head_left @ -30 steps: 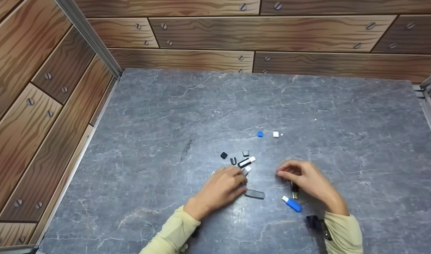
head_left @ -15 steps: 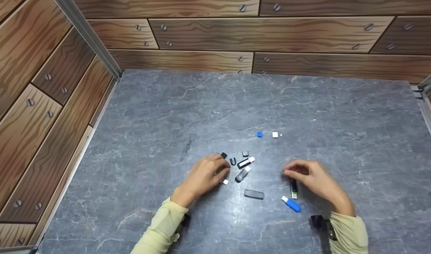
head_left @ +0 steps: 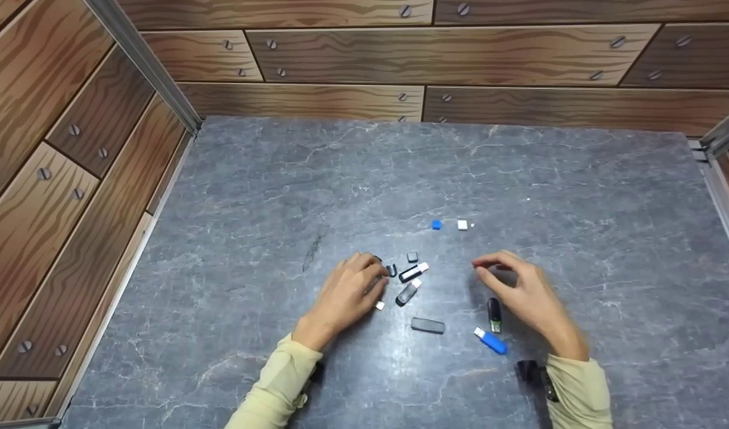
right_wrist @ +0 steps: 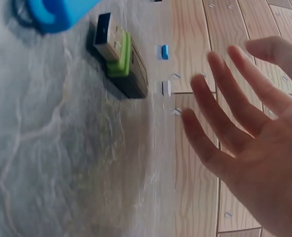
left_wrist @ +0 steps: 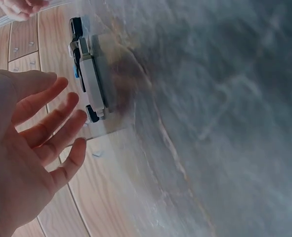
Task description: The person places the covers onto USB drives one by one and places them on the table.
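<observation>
My left hand point(head_left: 346, 292) is low over the table with loosely bent fingers, and nothing shows between them in the left wrist view. A small white-tipped piece point(head_left: 380, 305) peeks out beneath it, the rest hidden. Just right of its fingertips lie a black-and-white USB stick point(head_left: 413, 272) and a dark grey USB stick point(head_left: 408, 292). My right hand point(head_left: 522, 292) hovers with spread, relaxed fingers, holding nothing. Below it lie a black USB stick with a green collar point(right_wrist: 128, 66) and a blue USB stick point(head_left: 491, 341). A grey stick point(head_left: 428, 325) lies between the hands.
Small caps are scattered farther back: a blue cap point(head_left: 436, 224), a white cap point(head_left: 462, 225) and a grey cap point(head_left: 412, 257). A dark U-shaped piece point(head_left: 391, 270) lies by the left fingertips. Wood-patterned panels point(head_left: 316, 101) border the grey marbled table point(head_left: 269, 179).
My left hand has shifted left, off the dark grey stick, which now shows whole. My right hand has lifted slightly away, uncovering the black-and-green stick. The sticks stay put.
</observation>
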A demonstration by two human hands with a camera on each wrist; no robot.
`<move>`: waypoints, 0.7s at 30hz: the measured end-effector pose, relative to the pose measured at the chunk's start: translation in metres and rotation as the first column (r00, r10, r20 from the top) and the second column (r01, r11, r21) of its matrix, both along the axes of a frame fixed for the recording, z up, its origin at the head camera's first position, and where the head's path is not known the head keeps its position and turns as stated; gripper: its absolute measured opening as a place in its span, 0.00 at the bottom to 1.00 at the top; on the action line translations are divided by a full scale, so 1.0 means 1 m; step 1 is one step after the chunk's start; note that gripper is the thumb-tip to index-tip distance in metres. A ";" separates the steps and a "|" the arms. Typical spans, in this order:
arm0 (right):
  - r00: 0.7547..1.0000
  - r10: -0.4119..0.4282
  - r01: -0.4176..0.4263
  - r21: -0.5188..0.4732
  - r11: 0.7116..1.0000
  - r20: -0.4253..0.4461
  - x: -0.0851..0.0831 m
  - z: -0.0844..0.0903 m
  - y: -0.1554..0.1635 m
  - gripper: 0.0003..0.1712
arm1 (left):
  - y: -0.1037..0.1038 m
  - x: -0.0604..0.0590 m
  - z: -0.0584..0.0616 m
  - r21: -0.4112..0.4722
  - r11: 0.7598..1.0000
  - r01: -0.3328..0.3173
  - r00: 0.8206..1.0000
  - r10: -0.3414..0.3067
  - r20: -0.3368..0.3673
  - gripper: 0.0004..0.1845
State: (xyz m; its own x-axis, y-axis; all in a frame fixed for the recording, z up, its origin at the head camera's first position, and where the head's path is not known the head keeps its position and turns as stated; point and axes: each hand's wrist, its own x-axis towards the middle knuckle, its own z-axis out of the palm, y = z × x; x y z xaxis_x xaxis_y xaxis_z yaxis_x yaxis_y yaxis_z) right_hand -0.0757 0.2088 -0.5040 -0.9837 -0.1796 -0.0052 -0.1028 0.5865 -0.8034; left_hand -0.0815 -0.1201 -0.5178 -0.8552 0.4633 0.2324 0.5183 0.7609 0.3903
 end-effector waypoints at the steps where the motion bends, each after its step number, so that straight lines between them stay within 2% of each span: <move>1: 1.000 -0.003 0.003 0.005 1.000 -0.013 -0.001 0.000 -0.002 0.13 | -0.001 0.000 0.000 0.001 1.000 -0.011 1.000 0.011 -0.002 0.08; 10: 0.998 -0.003 0.010 0.092 0.996 -0.069 0.004 -0.001 -0.003 0.11 | -0.014 -0.002 0.001 -0.023 0.996 -0.087 0.996 0.087 -0.023 0.09; 16: 0.985 0.009 0.016 0.143 0.990 -0.172 0.014 -0.005 0.003 0.12 | -0.024 -0.005 0.005 -0.050 0.993 -0.104 0.994 0.102 -0.040 0.08; 21: 0.991 0.035 -0.012 0.172 0.985 -0.129 0.020 -0.002 0.009 0.14 | -0.031 -0.008 0.008 -0.075 0.991 -0.110 0.994 0.108 -0.020 0.09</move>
State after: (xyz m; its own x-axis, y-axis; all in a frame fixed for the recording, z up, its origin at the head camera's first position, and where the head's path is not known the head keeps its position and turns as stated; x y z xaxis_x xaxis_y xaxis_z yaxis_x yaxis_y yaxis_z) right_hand -0.0561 0.2182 -0.5055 -0.9734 -0.2101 0.0911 -0.2159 0.7098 -0.6705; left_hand -0.0891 -0.1509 -0.5100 -0.8979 0.3844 0.2144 0.4365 0.8403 0.3215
